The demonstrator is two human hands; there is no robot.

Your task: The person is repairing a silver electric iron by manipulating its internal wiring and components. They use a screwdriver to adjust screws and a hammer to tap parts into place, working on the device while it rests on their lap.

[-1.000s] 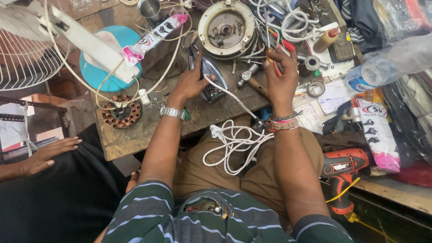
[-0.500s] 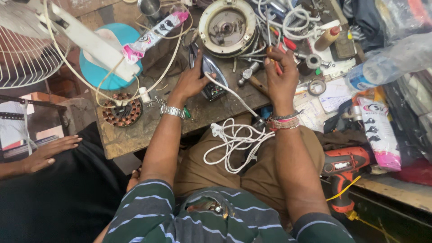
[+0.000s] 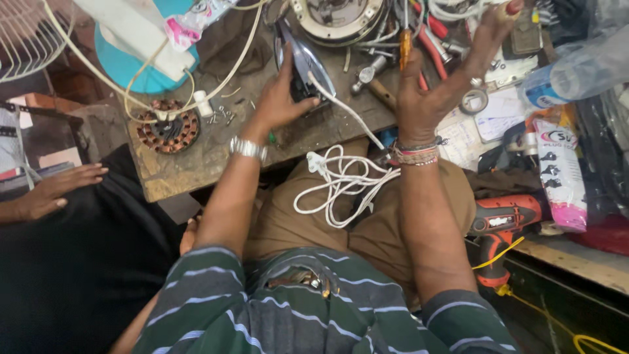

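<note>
While your left hand (image 3: 278,101) grips the clothes iron (image 3: 303,62) on the cluttered wooden bench (image 3: 216,147), your right hand (image 3: 436,85) lifts open-fingered above tools, its white cord (image 3: 341,187) coiled across your lap.

Bench (image 3: 196,157) crowded – tools (image 3: 419,39), motor (image 3: 167,128); cord (image 3: 341,187) across lap.

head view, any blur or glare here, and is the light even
Head view: soft, fairly even light; right hand slightly motion-blurred at the fingertips, left hand sharper; mild shine on the iron; lower left falls dark; edges bend a little.
</note>
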